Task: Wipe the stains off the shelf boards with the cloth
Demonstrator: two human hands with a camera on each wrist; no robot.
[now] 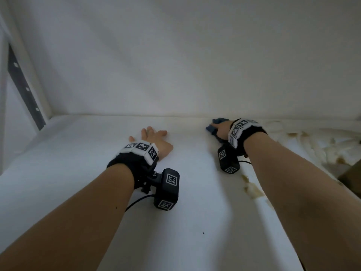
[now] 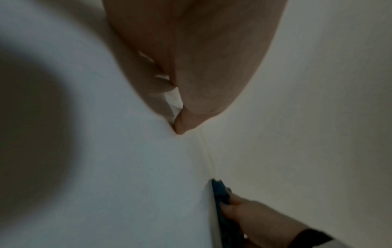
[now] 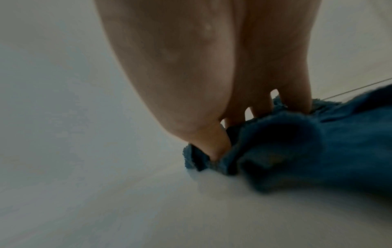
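The white shelf board (image 1: 78,173) fills the head view. My left hand (image 1: 154,136) lies flat on it near the middle, fingers spread and holding nothing. My right hand (image 1: 220,128) grips a bunched blue cloth (image 1: 212,128) against the board close to the back wall. In the right wrist view the thumb (image 3: 212,147) is tucked into a fold of the cloth (image 3: 297,142) and the fingers press down on it. The left wrist view shows the cloth (image 2: 221,191) under the right hand (image 2: 250,216). Brownish stains (image 1: 252,187) sit beside my right forearm.
Thick cream and brown smears (image 1: 312,141) cover the board's right end. A white back wall (image 1: 175,55) closes off the shelf. A dark metal strip with holes (image 1: 23,87) runs up the left side. A brown object (image 1: 351,177) shows at the right edge.
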